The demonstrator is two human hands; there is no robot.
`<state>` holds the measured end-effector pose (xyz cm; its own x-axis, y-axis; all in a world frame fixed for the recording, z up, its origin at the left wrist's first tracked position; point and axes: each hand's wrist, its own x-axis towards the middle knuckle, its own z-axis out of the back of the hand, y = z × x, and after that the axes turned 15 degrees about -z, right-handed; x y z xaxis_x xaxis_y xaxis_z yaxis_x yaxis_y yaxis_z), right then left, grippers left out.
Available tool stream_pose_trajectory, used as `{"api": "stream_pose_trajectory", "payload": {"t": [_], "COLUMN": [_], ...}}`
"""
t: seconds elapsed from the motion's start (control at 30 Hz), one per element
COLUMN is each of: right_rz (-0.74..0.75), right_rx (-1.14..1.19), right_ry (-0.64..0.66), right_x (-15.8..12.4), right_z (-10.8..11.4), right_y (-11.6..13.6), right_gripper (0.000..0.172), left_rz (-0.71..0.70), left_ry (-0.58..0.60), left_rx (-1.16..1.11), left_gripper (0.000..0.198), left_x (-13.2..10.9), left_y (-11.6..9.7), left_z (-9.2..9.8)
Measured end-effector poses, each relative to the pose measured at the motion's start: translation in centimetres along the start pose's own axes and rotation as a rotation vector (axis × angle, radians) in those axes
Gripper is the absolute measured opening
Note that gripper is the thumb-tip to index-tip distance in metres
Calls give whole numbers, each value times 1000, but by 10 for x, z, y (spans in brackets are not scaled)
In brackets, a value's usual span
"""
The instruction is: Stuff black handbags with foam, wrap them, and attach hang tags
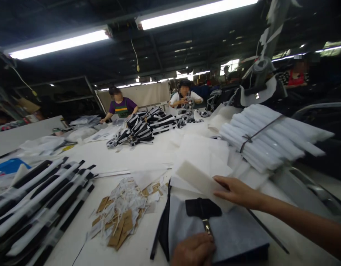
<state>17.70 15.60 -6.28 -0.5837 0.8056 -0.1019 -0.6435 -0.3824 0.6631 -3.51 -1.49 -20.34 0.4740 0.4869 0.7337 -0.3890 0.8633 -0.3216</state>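
A grey bag (237, 236) lies on the table in front of me, with a black tab (203, 208) on its upper face. From this tab a small metal clasp (207, 226) reaches down to my left hand (194, 249), whose curled fingers close over its lower end. My right hand (237, 190) grips a folded white foam sheet (195, 177) between thumb and fingers, just above the bag's far edge. Along the bag's left side runs a black strap (165, 225). The bag's near edge is partly hidden by my left hand.
Paper tags with strings (123, 210) are heaped left of the bag. Long wrapped black-and-white bundles (43, 207) lie far left, and tied white rolls (270, 136) at right. Black-and-white straps (142, 127) are piled mid-table. Two people (122, 105) work across the table.
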Motion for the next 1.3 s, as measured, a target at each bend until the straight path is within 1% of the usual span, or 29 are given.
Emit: {"api": "stream_pose_trajectory", "payload": {"t": [0.03,0.07,0.13,0.2,0.23,0.3,0.37,0.47,0.53,0.6,0.67,0.77,0.87,0.93,1.0,1.07,1.13,1.17,1.2,1.23,1.3], "right_rz": [-7,-11,7,100,174,310,371,358,332,319,314,307,288,259,207,138,80,68,68,77,95], "right_rx": [12,21,4,-77,-122,-193,-246,-360,-432,-472,-484,-489,-487,-434,-314,-174,-88,-76,-80,-100,-169], "right_ry": [6,-18,-134,-222,-228,-178,-109,-10,30,39,26,9,27,57,76,27,-76,-113,-118,-91,4], "right_x": [-5,-11,-23,-35,-42,-54,-64,-73,-77,-79,-81,-82,-82,-80,-76,-70,-64,-61,-57,-55,-49], "right_z": [-8,-12,-11,-8,-9,-17,-35,-64,-77,-83,-86,-89,-90,-84,-72,-59,-49,-48,-49,-52,-62], "right_y": [-6,-9,-7,0,3,6,0,-20,-34,-44,-48,-48,-46,-43,-38,-29,-16,-9,-3,3,13], "right_gripper": [35,36,36,36,38,44,53,68,75,80,83,84,84,83,78,69,57,50,44,38,29], "left_rz": [2,22,63,72,71,89,137,188,190,186,187,188,185,172,147,115,93,88,85,88,99], "left_ry": [12,33,72,98,114,149,194,251,268,273,273,271,275,277,270,255,236,229,224,221,223], "left_rx": [26,41,63,81,88,110,148,176,162,153,150,146,137,128,117,107,105,107,107,106,103], "left_gripper": [29,30,32,32,31,31,32,35,36,35,32,29,28,28,29,30,31,31,31,31,30], "left_x": [6,11,21,24,24,19,13,9,10,12,15,16,17,18,19,19,19,19,20,20,21], "left_y": [-5,-10,-19,-25,-26,-28,-28,-27,-27,-28,-29,-30,-30,-29,-28,-27,-27,-26,-26,-27,-27], "left_z": [5,10,21,26,27,26,24,22,23,24,25,25,26,26,27,27,27,27,27,27,27]}}
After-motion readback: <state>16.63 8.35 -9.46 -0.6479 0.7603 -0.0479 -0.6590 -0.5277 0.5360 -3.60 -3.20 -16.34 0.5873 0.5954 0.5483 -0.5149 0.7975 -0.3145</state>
